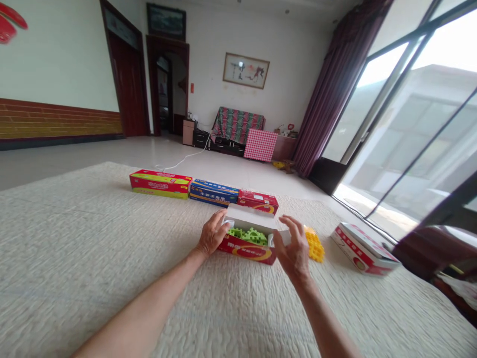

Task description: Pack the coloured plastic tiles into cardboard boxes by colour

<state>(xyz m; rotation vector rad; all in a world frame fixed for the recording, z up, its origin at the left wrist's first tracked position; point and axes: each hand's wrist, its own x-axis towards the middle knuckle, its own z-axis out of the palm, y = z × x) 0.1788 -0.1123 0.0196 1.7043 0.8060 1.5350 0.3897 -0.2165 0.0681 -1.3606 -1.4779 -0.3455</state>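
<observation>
A red cardboard box (pixel 244 250) sits in front of me with its lid up and its white inner side showing. Inside it lie green plastic interlocking pieces (pixel 252 235). My left hand (pixel 212 233) grips the box's left end, its thumb by the small white side flap. At the right end, my right hand (pixel 293 248) has its fingers spread, with the thumb close to the right side flap; whether it touches cannot be told. Yellow plastic lattice pieces (pixel 315 245), partly hidden by my right hand, lie just beyond it.
Behind the open box stand a red and yellow-green box (pixel 161 185), a blue box (pixel 214 194) and a smaller red box (pixel 258 202) in a row. A white and red carton (pixel 365 249) is at the right. Everything rests on a cream quilted cover (pixel 93 238).
</observation>
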